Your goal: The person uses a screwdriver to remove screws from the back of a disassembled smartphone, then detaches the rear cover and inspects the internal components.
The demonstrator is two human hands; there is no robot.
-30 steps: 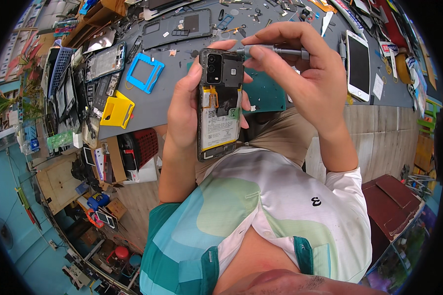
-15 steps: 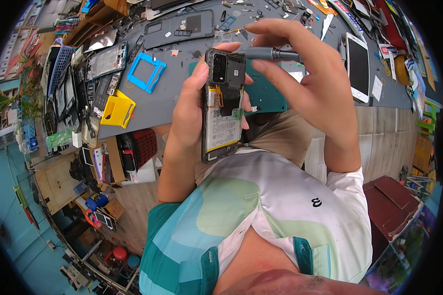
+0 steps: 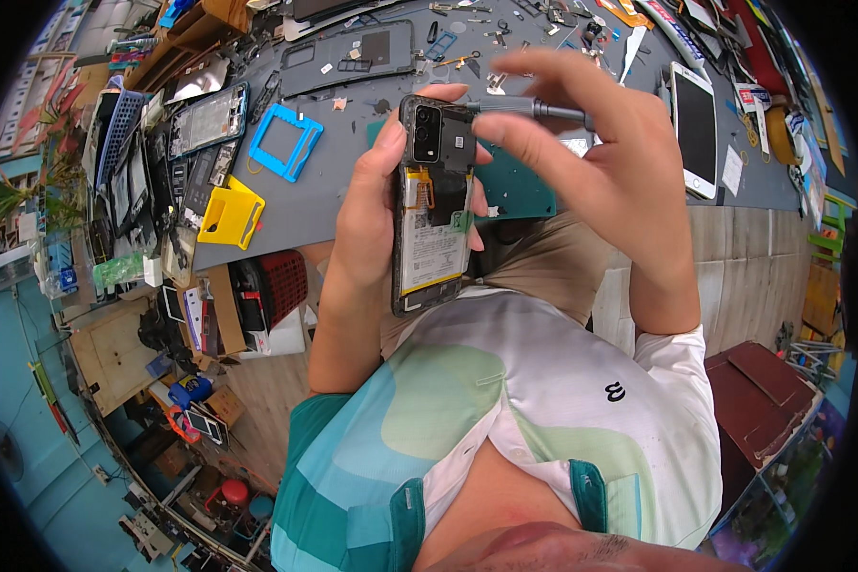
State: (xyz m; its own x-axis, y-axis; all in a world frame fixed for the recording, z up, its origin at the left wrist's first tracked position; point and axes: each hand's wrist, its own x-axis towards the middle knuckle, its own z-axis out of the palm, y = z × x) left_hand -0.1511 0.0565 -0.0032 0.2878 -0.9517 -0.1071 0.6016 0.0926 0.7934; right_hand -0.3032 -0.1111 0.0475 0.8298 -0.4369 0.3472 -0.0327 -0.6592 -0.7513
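Note:
My left hand (image 3: pixel 372 195) is wrapped around a smartphone (image 3: pixel 433 205) with its back cover off. It holds the phone tilted up in front of my chest, thumb along the left edge, fingertips showing at the right edge. The phone's camera block, pale battery and orange flex cable face me. My right hand (image 3: pixel 601 157) holds a grey-handled screwdriver (image 3: pixel 524 107), whose near end reaches the phone's upper right edge. Its thumb and index finger stand apart around the handle; the other fingers are mostly hidden. Where the screwdriver's tip lies, I cannot make out.
On the grey bench (image 3: pixel 329 181) lie a blue frame (image 3: pixel 286 143), a yellow holder (image 3: pixel 231 214), a loose back cover (image 3: pixel 353 57) and a teal mat (image 3: pixel 520 176). A white phone (image 3: pixel 693 129) is at the right. Stacked phone parts crowd the left side; small parts scatter at the back.
My right thumb has shifted slightly up and left over the screwdriver handle, and the index fingertip has drawn down and to the right. The phone and left hand have hardly moved.

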